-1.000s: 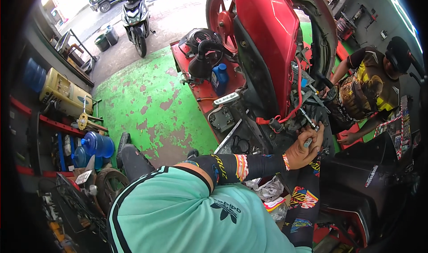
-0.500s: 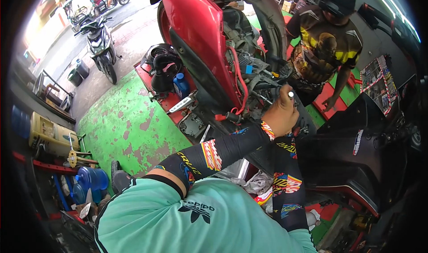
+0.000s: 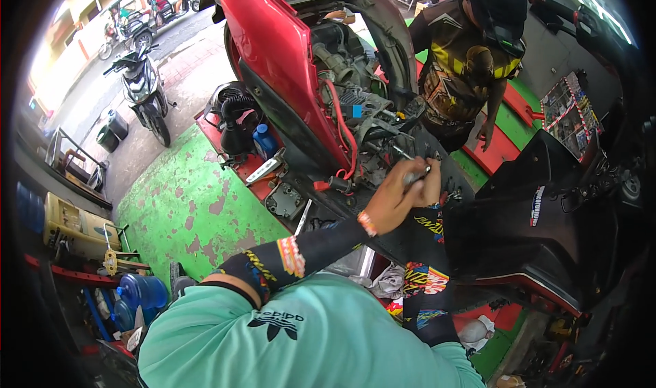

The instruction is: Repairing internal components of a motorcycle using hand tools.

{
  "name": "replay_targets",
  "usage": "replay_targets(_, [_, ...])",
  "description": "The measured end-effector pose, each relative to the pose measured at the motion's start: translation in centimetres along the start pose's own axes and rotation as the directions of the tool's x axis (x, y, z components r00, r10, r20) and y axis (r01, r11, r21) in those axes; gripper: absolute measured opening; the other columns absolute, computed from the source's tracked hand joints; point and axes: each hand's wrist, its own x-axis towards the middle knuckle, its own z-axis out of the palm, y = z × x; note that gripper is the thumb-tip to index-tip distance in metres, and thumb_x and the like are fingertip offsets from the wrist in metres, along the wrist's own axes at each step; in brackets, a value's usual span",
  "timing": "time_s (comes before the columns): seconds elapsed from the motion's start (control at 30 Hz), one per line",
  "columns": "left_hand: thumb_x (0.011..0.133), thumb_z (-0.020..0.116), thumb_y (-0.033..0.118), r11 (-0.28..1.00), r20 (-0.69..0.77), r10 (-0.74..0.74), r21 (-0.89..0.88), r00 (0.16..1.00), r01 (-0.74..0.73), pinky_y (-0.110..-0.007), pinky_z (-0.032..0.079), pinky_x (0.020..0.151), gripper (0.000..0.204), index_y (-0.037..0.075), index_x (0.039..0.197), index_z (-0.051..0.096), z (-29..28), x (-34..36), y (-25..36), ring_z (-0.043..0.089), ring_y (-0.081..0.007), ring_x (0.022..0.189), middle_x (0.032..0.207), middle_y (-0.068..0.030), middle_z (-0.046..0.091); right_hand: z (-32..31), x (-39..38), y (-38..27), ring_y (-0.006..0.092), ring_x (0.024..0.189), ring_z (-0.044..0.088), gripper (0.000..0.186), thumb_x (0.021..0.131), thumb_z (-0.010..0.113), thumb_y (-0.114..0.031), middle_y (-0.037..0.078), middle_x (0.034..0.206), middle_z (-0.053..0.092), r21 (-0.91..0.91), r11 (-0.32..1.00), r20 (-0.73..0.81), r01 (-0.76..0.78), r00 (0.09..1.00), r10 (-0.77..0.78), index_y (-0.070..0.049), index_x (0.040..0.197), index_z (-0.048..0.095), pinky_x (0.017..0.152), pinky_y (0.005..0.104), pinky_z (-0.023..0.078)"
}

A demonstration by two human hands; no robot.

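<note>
My left hand (image 3: 396, 198) is closed on the handle of a metal ratchet wrench (image 3: 416, 175), whose shaft (image 3: 402, 151) points into the exposed engine (image 3: 339, 63) of a red scooter (image 3: 280, 46). My right hand (image 3: 429, 186) is just behind the left, its fingers closed around the same tool, partly hidden. A red cable (image 3: 347, 142) runs down beside both hands, near a small blue piece (image 3: 357, 111).
A co-worker (image 3: 465, 67) stands at the right behind the scooter. Black bodywork (image 3: 519, 237) fills the near right. A red lift platform (image 3: 246, 169) carries removed parts and a blue bottle (image 3: 264, 142). Blue water jugs (image 3: 142, 291) are at left; a parked scooter (image 3: 141, 94) stands outside.
The view has shifted. My left hand, raised in a fist half a second ago, is lower and further left on the tool. The co-worker has moved from bending low to more upright.
</note>
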Motion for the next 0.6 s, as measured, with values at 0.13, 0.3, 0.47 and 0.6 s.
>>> replay_targets(0.13, [0.100,0.054,0.006,0.988,0.026,0.089,0.120,0.996,-0.092,-0.033,0.039,0.107,0.039,0.002,0.138,0.045,-0.9,-5.0,-2.5,0.052,-0.0241,0.127,0.137,-0.0139,0.051,0.7,-0.2,-0.8,0.0143,0.053,0.045,0.031,0.097,0.047,-0.035,0.001,0.062,0.049,-0.055,0.997,-0.088,0.057,0.994,-0.061,-0.006,0.098,0.058,0.062,0.0333,0.046])
replay_targets(0.3, [0.103,0.048,0.005,0.929,0.117,-0.256,-0.245,0.959,0.278,-0.030,0.039,0.108,0.051,0.003,0.152,0.034,-0.9,-5.8,-3.9,0.053,-0.0193,0.128,0.141,-0.0144,0.052,0.4,2.7,-1.2,0.0136,0.047,0.044,0.032,0.095,0.047,-0.035,0.000,0.057,0.047,-0.231,0.967,-0.150,0.104,0.979,-0.141,-0.005,0.098,0.059,0.054,0.0333,0.045])
replay_targets(0.47, [0.101,0.047,-0.001,0.915,0.155,-0.396,-0.015,0.905,0.403,-0.028,0.044,0.104,0.057,0.003,0.155,0.028,-2.3,-5.7,-4.9,0.058,-0.0171,0.121,0.135,-0.0156,0.059,0.1,4.0,-0.7,0.0136,0.048,0.043,0.033,0.094,0.049,-0.036,0.000,0.058,0.045,-0.358,0.928,-0.206,0.106,0.960,-0.189,-0.005,0.100,0.058,0.051,0.0328,0.042])
replay_targets(0.6, [0.100,0.048,-0.003,0.908,0.224,-0.407,-0.002,0.885,0.418,-0.028,0.045,0.104,0.059,0.003,0.155,0.027,-2.2,-6.0,-4.9,0.058,-0.0160,0.122,0.133,-0.0155,0.061,-1.2,4.5,-0.1,0.0137,0.047,0.043,0.032,0.093,0.048,-0.034,0.001,0.057,0.046,-0.246,0.962,-0.126,0.120,0.980,-0.154,-0.003,0.096,0.058,0.050,0.0321,0.042])
